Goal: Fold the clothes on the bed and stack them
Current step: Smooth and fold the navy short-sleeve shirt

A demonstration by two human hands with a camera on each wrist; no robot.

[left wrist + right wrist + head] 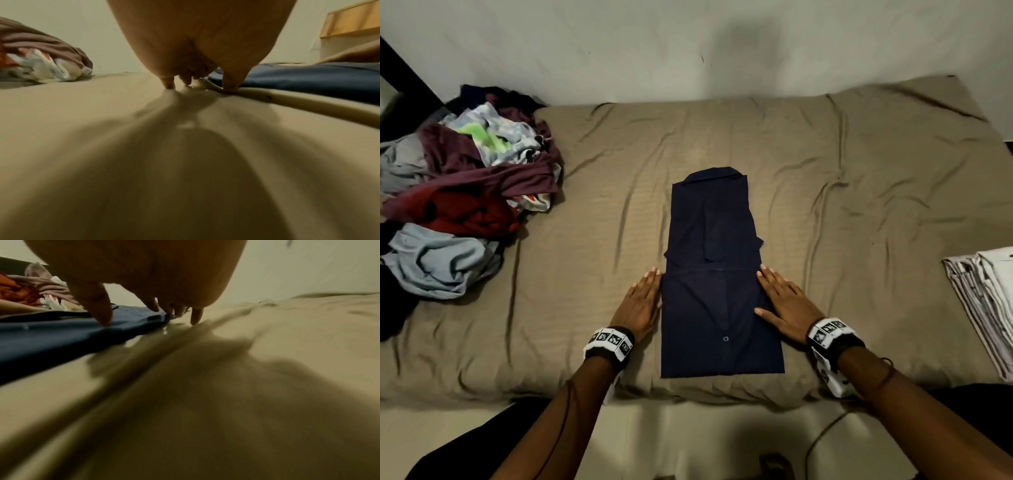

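A navy shirt (717,274) lies on the tan bed sheet (585,274), folded into a long narrow strip with its collar at the far end. My left hand (645,301) lies flat on the sheet along the shirt's left edge, fingers straight. My right hand (780,301) lies flat at the right edge, its thumb on the cloth. In the left wrist view the fingertips (169,83) touch the sheet beside the blue shirt (308,78). In the right wrist view the thumb (102,316) presses the shirt (61,337).
A heap of unfolded clothes (465,192) in maroon, red, grey and pale blue fills the bed's left side. A stack of folded pale garments (986,301) sits at the right edge. A wall (688,44) stands behind the bed.
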